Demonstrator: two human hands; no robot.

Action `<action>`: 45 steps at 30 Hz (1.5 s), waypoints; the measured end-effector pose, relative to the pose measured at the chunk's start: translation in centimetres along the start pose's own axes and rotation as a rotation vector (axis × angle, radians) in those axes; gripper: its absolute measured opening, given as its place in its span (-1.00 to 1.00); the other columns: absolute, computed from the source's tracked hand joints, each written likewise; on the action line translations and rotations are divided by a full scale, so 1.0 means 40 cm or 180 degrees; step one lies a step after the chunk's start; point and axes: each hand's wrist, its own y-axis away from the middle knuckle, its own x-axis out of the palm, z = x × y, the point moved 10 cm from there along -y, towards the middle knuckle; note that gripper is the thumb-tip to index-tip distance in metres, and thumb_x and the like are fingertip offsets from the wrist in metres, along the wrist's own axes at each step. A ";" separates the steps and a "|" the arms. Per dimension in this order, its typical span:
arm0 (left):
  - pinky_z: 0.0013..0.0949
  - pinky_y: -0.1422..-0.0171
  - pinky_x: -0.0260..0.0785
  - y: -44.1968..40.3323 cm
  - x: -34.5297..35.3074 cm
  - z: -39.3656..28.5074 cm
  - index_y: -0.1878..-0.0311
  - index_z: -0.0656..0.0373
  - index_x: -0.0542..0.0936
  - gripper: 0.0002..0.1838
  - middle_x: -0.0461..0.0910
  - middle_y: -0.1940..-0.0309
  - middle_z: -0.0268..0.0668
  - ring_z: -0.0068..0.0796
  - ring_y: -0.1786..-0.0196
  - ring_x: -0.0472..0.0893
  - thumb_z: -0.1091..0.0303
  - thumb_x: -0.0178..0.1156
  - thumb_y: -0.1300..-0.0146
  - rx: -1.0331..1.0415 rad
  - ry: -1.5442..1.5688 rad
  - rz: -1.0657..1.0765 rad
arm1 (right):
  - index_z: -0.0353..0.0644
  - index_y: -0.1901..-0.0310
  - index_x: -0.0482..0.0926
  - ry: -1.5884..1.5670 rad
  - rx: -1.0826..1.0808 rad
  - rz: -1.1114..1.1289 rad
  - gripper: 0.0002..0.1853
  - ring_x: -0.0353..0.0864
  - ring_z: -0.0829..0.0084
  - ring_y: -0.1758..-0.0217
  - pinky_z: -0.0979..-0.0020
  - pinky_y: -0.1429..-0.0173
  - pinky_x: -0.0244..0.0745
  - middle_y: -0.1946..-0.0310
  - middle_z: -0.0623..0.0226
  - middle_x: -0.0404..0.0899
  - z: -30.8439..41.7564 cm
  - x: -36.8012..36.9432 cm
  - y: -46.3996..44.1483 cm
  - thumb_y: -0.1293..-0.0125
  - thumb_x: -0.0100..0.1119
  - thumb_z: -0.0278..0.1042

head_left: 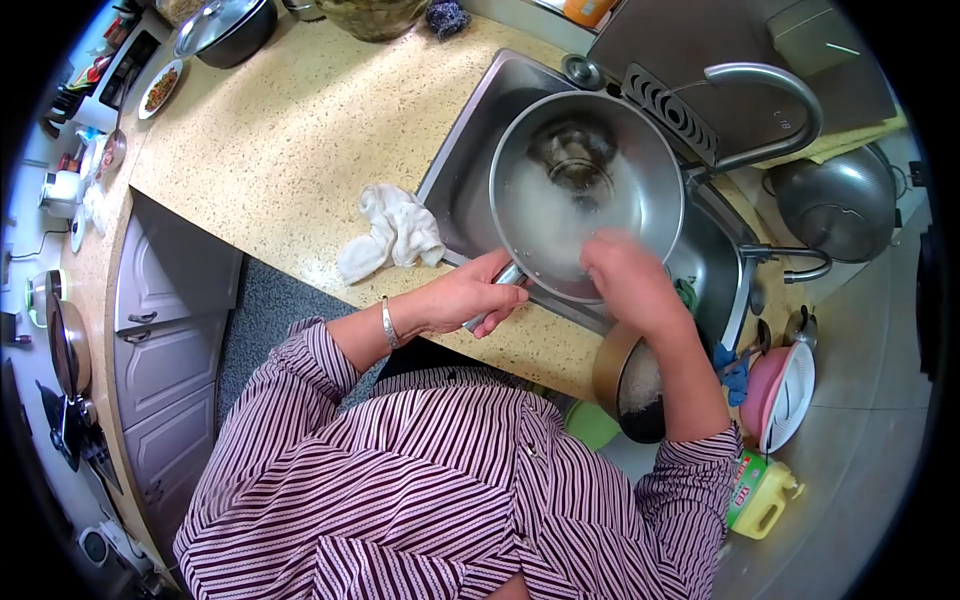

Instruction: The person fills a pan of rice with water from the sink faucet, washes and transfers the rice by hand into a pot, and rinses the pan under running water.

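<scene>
A deep metal pan [640, 200] is held tilted over the sink, its inside facing me, with a dull, cloudy film and dark reflections on the bottom. My left hand [480, 295] is wrapped round the handle [494, 306] of the pan. Against the lower inside of the pan, my right hand [630, 280] is curled and blurred by motion. Whatever its fingers hold is hidden. A crumpled white cloth [392, 232] lies on the counter, left of the pan. Below my right forearm stands a brown pot [612, 368] with whitish contents.
Under the pan is a double sink [478, 135] with a curved faucet [806, 105]. A strainer-like metal bowl [838, 205] stands right of it. Lower right are a pink basin [765, 400] and a yellow jug [768, 500]. A lidded pot [232, 35] stands on the far counter.
</scene>
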 end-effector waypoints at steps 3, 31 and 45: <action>-0.54 0.65 0.29 0.007 0.000 0.000 -0.05 0.24 0.32 -0.74 0.37 0.62 -0.43 -0.67 0.67 0.40 0.35 0.13 -0.45 -0.0017 -0.0045 -0.0111 | -0.23 0.24 0.57 0.0011 0.0341 -0.0329 -0.91 0.58 -0.06 0.12 0.03 -0.01 0.49 0.20 0.02 0.59 0.007 -0.048 0.006 -0.25 0.09 -0.52; -0.50 0.63 0.33 0.038 -0.030 -0.085 -0.31 0.28 0.23 -0.52 0.42 0.49 -0.39 -0.64 0.65 0.43 0.37 0.15 -0.45 0.0072 -0.0703 -0.0646 | 0.00 -0.63 -0.20 -0.5986 0.2086 -0.2088 -0.09 0.09 -0.12 -0.56 -0.36 -0.42 0.22 -0.56 -0.08 0.01 -0.130 0.157 0.157 -0.50 -0.04 0.30; -0.53 0.60 0.37 0.046 -0.032 -0.154 -0.39 0.28 0.18 -0.44 0.43 0.51 -0.41 -0.67 0.64 0.43 0.34 0.16 -0.46 0.0020 -0.1295 -0.0835 | 0.15 -0.62 -0.14 -0.6713 0.1804 -0.1908 -0.18 0.18 -0.22 -0.48 -0.34 -0.34 0.39 -0.45 -0.02 0.13 -0.112 0.185 0.128 -0.53 0.00 0.20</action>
